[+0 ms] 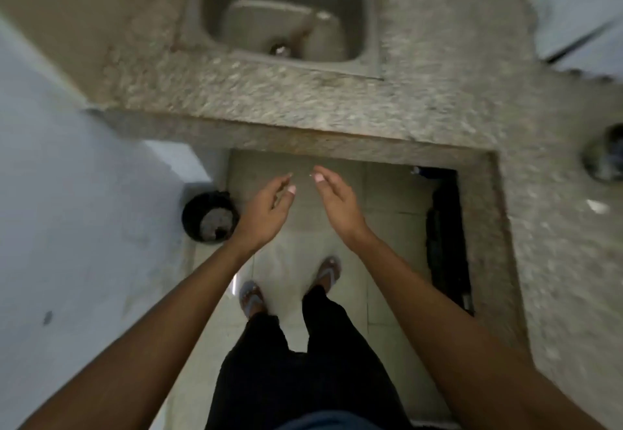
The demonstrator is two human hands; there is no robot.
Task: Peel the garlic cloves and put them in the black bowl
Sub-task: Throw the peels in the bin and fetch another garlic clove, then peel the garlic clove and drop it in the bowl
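Head view looks straight down at the granite counter (pixel 303 106): both hands hang just off its front edge, over the floor, left hand (pixel 266 209) and right hand (pixel 337 204) with fingers loose and apart, holding nothing. No garlic can be made out. A dark round bowl-like thing (pixel 605 156), blurred, sits on the counter's far right, nearer the right hand
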